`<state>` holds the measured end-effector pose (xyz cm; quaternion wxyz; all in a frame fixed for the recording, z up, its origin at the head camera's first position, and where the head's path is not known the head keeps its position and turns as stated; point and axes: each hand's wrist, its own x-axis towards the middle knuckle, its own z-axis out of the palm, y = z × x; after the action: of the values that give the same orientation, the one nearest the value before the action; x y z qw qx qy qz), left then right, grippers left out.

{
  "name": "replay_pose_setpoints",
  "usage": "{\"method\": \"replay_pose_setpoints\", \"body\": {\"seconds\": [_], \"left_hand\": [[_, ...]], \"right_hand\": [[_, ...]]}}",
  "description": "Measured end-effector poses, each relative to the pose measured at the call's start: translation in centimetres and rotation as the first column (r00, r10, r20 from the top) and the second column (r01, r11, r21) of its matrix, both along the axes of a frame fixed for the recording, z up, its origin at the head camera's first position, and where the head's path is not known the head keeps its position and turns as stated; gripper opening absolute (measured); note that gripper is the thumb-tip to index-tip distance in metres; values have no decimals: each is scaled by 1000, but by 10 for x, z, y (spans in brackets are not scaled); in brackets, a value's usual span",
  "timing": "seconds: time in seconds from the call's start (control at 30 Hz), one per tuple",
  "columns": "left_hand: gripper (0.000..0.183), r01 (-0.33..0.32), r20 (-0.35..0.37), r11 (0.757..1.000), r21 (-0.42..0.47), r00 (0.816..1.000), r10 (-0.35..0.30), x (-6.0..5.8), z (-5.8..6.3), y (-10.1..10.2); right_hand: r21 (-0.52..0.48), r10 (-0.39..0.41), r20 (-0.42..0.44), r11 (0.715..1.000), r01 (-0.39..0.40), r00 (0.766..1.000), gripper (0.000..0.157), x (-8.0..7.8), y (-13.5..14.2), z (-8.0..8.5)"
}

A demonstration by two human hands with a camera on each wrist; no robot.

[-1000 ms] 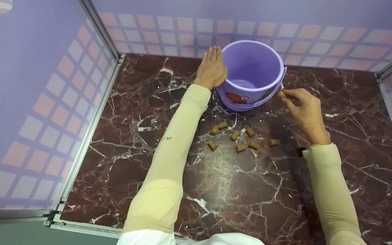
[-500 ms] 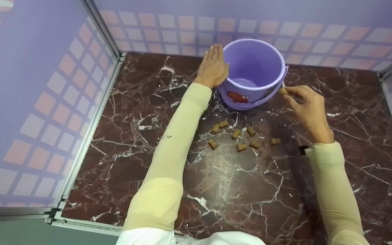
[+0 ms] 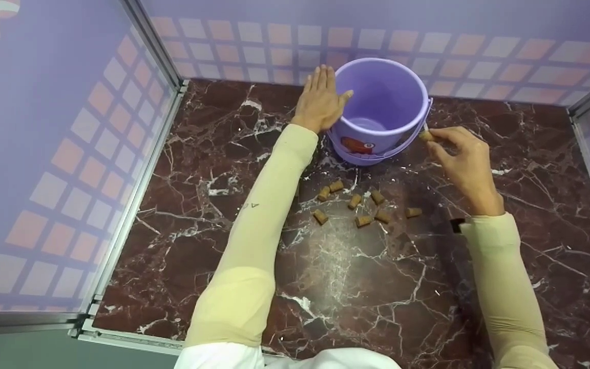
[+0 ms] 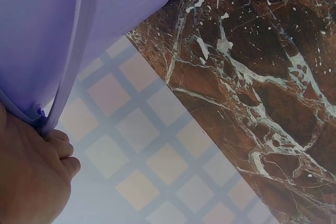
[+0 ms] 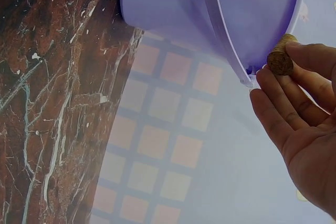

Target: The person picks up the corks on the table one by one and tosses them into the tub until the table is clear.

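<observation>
Left hand [image 3: 319, 105]: thumb swung outward over purple bucket [image 3: 381, 110]; other fingers straight, together at nine o'clock, likely steadying it. Right hand [image 3: 463, 161] pinches cork [image 5: 281, 60] at four, fingertips suiting smallness.

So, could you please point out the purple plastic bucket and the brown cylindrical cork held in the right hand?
Purple plastic bucket [image 3: 384, 97]: head view, inner back wall.
Brown cylindrical cork [image 5: 280, 62]: right wrist view, round end face.
</observation>
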<state>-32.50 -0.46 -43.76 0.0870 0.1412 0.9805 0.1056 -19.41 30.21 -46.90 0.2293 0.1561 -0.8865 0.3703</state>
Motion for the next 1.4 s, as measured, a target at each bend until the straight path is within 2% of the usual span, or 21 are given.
{"method": "replay_pose_setpoints", "body": {"seconds": [0.9,1.4], "left_hand": [[75,-51,1,997,-65,999,51,2,4,3],[76,-52,-7,996,-75,999,52,3,3,3]], "right_hand": [[2,11,-13,1000,-11,1000,22,1,-2,5],[-12,34,-14,999,-35,999,24,-9,-11,14]]}}
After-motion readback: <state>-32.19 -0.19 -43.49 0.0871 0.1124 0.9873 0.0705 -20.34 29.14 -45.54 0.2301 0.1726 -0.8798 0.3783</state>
